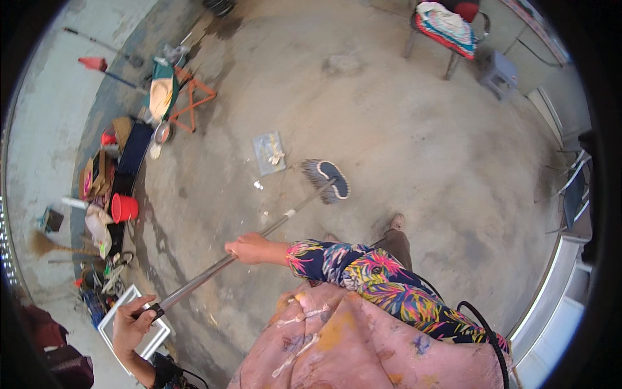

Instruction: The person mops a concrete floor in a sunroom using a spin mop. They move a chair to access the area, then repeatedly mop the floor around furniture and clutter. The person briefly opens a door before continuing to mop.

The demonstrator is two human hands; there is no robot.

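A broom (331,180) with a metal pole and soft dark bristles rests its head on the concrete floor before me. My right hand (249,248) grips the middle of the pole. My left hand (133,318) holds the black grip at the pole's upper end, its thumb on the cap and some fingers lifted. Left of the bristles lies a flat greyish plastic sheet or bag (268,154) with small pale scraps on it. A small white scrap (258,185) and other bits lie on the floor near it.
Along the left wall stand a red bucket (125,208), boxes, another broom (43,243) and an orange-legged folding stand (192,99). A white frame (109,323) is near my left hand. A cushioned chair (444,29) and plastic stool (500,73) stand at upper right, another chair (574,189) at right.
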